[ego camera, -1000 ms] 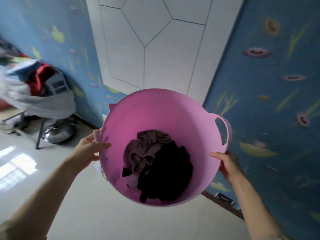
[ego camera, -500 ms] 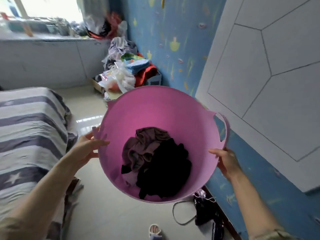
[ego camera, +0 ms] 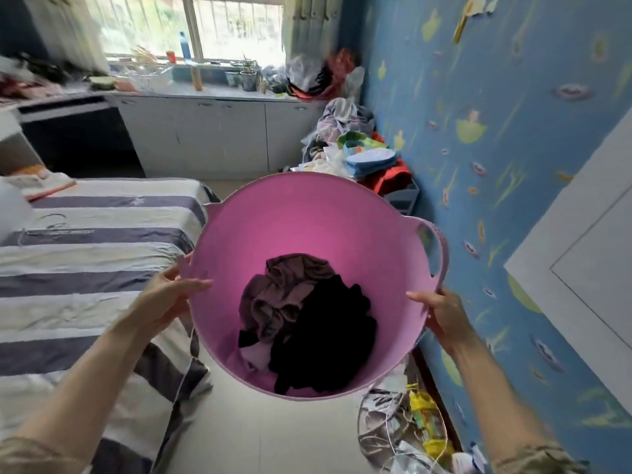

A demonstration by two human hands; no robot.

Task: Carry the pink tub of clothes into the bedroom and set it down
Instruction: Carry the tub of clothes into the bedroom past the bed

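The pink tub (ego camera: 307, 220) hangs in the air in front of me, tilted so its inside faces the camera. Dark clothes (ego camera: 307, 319), a brownish piece and a black one, lie bunched at its bottom. My left hand (ego camera: 167, 295) grips the rim on the left, thumb inside the wall. My right hand (ego camera: 441, 311) grips the rim on the right, just below the looped handle (ego camera: 437, 248). The tub is above the pale floor between the bed and the blue wall.
A bed with a striped cover (ego camera: 89, 268) fills the left. A heap of clothes and bags (ego camera: 362, 155) sits in the far right corner under the window counter (ego camera: 205, 97). Loose bags and cords (ego camera: 407, 425) lie on the floor by the blue wall (ego camera: 496, 148).
The view has swung left from the white door and wall to the bedroom; the bed, window and counter have come into sight. Both hands keep the same hold on the tub.
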